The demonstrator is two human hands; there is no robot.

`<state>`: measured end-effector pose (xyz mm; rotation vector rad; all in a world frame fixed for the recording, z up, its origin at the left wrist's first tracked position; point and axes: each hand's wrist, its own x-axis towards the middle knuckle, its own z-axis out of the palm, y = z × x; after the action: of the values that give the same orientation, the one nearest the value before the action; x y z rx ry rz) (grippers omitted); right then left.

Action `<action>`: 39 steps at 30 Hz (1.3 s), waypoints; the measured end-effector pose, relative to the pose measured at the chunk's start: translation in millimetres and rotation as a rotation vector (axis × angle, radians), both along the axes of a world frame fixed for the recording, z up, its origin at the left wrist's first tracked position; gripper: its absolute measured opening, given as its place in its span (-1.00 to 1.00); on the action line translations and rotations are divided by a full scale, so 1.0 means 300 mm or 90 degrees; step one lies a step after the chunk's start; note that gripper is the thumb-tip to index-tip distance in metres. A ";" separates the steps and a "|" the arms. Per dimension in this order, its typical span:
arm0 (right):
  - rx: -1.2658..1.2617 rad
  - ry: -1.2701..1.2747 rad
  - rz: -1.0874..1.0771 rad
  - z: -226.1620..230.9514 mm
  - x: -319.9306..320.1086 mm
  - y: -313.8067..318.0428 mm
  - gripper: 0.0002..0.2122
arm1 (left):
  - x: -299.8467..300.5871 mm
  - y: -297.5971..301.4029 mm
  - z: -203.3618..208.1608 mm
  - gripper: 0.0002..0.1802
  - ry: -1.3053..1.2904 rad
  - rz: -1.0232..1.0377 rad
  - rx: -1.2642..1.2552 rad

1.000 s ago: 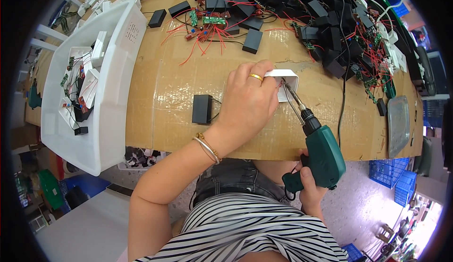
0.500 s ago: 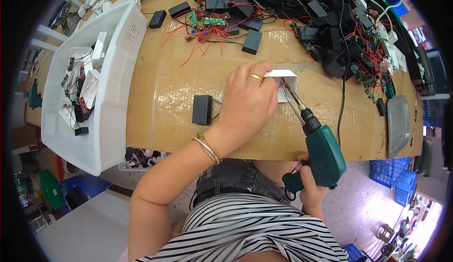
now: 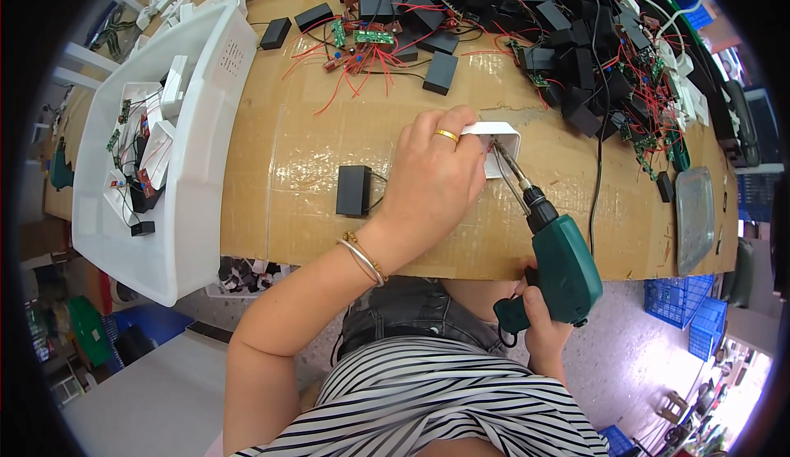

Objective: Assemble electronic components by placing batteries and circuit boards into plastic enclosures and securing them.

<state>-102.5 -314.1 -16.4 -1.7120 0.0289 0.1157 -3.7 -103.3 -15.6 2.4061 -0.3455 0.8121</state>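
My left hand [image 3: 440, 161] is closed on a small white plastic housing [image 3: 508, 134], holding it on its side on the cardboard-covered table. Its fingertips are partly hidden inside the housing. My right hand [image 3: 543, 329] grips a green pistol-shaped soldering gun [image 3: 568, 264] at the table's front edge. The gun's metal tip and a thin tube beside it reach into the housing's open side; the exact contact point is too small to make out. Left of my left wrist lies a black box [image 3: 354, 190], whose wires run under the hand.
A white bin [image 3: 197, 185] with white housings and circuit boards stands at left. Black boxes, red wires and green boards form a pile [image 3: 568, 37] across the back and right. A black cable [image 3: 598, 185] runs down the table towards a clear tray [image 3: 695, 220] at far right.
The soldering gun has shifted very slightly, its tip still inside the white housing. My left hand and the housing have hardly moved.
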 end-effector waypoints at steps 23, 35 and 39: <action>0.078 0.001 -0.018 0.005 -0.002 0.012 -0.50 | 0.002 -0.004 -0.003 -0.87 0.001 -0.002 -0.003; 0.029 -0.018 -0.032 -0.005 -0.005 0.007 -0.61 | 0.002 -0.003 -0.004 -0.88 0.002 -0.007 -0.005; 0.069 0.006 -0.036 0.020 0.005 0.026 -0.63 | 0.001 -0.001 -0.005 -0.88 -0.002 -0.003 -0.006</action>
<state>-101.1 -306.4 -10.4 -1.6003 0.0775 0.0819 -3.5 -103.5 -17.2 2.3938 -0.3481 0.8129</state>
